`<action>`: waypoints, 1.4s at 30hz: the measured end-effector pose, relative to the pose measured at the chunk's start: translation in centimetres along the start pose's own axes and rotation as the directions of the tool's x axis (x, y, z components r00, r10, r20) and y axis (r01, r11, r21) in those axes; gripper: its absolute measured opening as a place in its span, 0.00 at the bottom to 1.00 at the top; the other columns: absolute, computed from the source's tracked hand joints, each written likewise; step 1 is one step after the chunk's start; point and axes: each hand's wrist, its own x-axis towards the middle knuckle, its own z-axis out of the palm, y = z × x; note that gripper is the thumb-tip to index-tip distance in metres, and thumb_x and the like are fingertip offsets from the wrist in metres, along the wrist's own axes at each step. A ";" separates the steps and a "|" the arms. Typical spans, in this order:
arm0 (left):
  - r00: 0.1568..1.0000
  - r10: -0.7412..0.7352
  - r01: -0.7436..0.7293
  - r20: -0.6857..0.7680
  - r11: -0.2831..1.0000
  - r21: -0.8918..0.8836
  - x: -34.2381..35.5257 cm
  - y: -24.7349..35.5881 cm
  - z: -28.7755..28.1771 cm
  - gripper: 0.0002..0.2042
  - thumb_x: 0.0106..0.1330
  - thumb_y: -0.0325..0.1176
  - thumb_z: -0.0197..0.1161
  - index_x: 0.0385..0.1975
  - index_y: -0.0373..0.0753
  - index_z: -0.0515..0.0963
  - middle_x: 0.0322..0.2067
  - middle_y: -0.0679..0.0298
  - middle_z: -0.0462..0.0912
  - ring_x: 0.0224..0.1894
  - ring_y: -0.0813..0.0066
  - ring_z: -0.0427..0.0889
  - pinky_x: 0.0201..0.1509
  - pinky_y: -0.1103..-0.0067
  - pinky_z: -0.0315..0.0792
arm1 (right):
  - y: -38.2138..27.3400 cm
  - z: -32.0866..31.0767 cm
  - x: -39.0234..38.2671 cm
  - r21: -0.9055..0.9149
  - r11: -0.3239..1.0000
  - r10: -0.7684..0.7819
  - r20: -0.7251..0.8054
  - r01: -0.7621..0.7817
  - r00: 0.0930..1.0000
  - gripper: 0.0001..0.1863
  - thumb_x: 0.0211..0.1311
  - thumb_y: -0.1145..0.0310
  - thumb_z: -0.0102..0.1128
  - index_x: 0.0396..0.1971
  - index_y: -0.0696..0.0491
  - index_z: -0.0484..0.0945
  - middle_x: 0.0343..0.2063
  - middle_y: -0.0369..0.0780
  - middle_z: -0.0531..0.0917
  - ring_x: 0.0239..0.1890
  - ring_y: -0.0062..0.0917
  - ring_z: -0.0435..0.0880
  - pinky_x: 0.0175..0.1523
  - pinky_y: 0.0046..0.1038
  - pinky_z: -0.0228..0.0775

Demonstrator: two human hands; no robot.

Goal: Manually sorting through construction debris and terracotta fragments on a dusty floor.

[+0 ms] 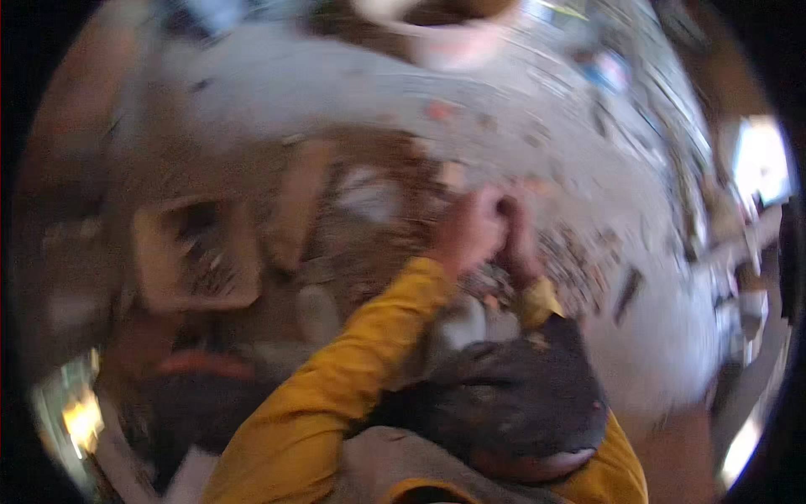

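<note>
The whole picture is smeared by motion. In front of my knees, my left hand (472,231) and my right hand (523,239) meet, with yellow sleeves at both wrists. The fingers of both look curled and close together. Whatever lies between them, if anything, is hidden or too blurred to name. Just beyond my left hand is a small tan block-like piece (452,174); I cannot tell whether it touches the fingers. Brown chips and crumbs (579,265) are scattered on the floor beside my right hand.
To the left lies a square tan tray (245,290) with dark bits in it. Next to it is a board-like brown piece (302,197) and a whitish lump (368,195). A pale round tub (457,50) stands at the far side. A dark stick (627,294) lies right.
</note>
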 end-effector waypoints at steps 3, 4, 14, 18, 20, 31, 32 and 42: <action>0.990 0.054 -0.075 0.131 0.983 0.166 1.1 3.0 3.8 0.12 0.51 0.28 0.62 0.36 0.32 0.78 0.29 0.48 0.82 0.34 0.51 0.83 0.39 0.68 0.75 | -3.3 -2.5 -1.0 0.460 0.877 0.129 0.057 -0.141 0.990 0.23 0.73 0.49 0.43 0.36 0.54 0.76 0.32 0.36 0.80 0.34 0.22 0.77 0.41 0.26 0.70; 0.989 0.047 -0.052 0.138 0.998 0.033 1.6 2.5 4.8 0.12 0.51 0.29 0.63 0.35 0.31 0.78 0.25 0.51 0.81 0.29 0.58 0.82 0.36 0.69 0.74 | -4.5 -2.8 -1.7 0.493 0.858 0.176 -0.019 -0.144 0.984 0.23 0.73 0.48 0.43 0.35 0.54 0.76 0.32 0.38 0.80 0.34 0.24 0.78 0.40 0.27 0.71; 0.968 -0.160 0.230 0.194 0.874 -0.427 2.8 -4.2 -0.3 0.12 0.70 0.35 0.55 0.41 0.34 0.80 0.29 0.68 0.81 0.31 0.81 0.77 0.37 0.80 0.72 | -7.9 -3.8 -3.4 0.742 0.666 0.059 0.050 -0.076 0.997 0.29 0.73 0.46 0.35 0.39 0.57 0.77 0.38 0.48 0.83 0.44 0.41 0.81 0.53 0.44 0.73; 0.979 -0.106 0.153 0.172 0.944 -0.293 1.2 -6.2 1.2 0.04 0.61 0.23 0.56 0.31 0.33 0.79 0.26 0.63 0.81 0.31 0.79 0.78 0.37 0.78 0.73 | -9.7 -3.0 -0.6 0.682 0.730 0.068 0.009 -0.056 0.998 0.33 0.72 0.42 0.33 0.41 0.58 0.77 0.40 0.49 0.81 0.47 0.43 0.79 0.58 0.48 0.67; 0.961 0.038 0.138 0.273 0.791 -0.596 0.3 -7.8 2.0 0.05 0.60 0.23 0.59 0.33 0.32 0.80 0.26 0.65 0.82 0.30 0.81 0.78 0.35 0.80 0.73 | -12.4 0.3 3.1 0.650 0.759 -0.005 0.069 -0.042 0.998 0.33 0.71 0.42 0.33 0.43 0.58 0.76 0.44 0.50 0.79 0.51 0.44 0.77 0.60 0.49 0.65; 0.994 -0.010 0.011 0.107 1.000 -0.010 3.4 -2.0 1.6 0.08 0.63 0.31 0.62 0.35 0.33 0.80 0.30 0.62 0.83 0.35 0.76 0.81 0.41 0.76 0.74 | -13.1 -4.5 0.9 0.151 0.982 -0.086 -0.195 0.116 0.977 0.29 0.70 0.48 0.46 0.57 0.59 0.66 0.52 0.47 0.75 0.48 0.37 0.80 0.50 0.38 0.69; 0.990 0.021 -0.030 0.140 0.998 0.059 4.0 -2.3 0.4 0.10 0.62 0.35 0.64 0.34 0.33 0.80 0.29 0.61 0.83 0.35 0.72 0.80 0.43 0.74 0.73 | -10.9 -6.8 -1.3 0.118 0.982 -0.112 -0.246 0.144 0.963 0.25 0.71 0.51 0.48 0.52 0.59 0.71 0.46 0.45 0.79 0.44 0.34 0.82 0.48 0.35 0.71; 0.954 0.182 -0.284 0.240 0.809 0.515 9.2 -5.4 2.9 0.20 0.55 0.32 0.66 0.48 0.33 0.76 0.40 0.53 0.80 0.43 0.64 0.80 0.49 0.71 0.73 | -0.7 -22.6 -20.2 -0.749 0.569 -0.644 -0.663 -0.341 0.381 0.11 0.59 0.66 0.61 0.33 0.60 0.81 0.22 0.39 0.82 0.28 0.20 0.82 0.34 0.25 0.73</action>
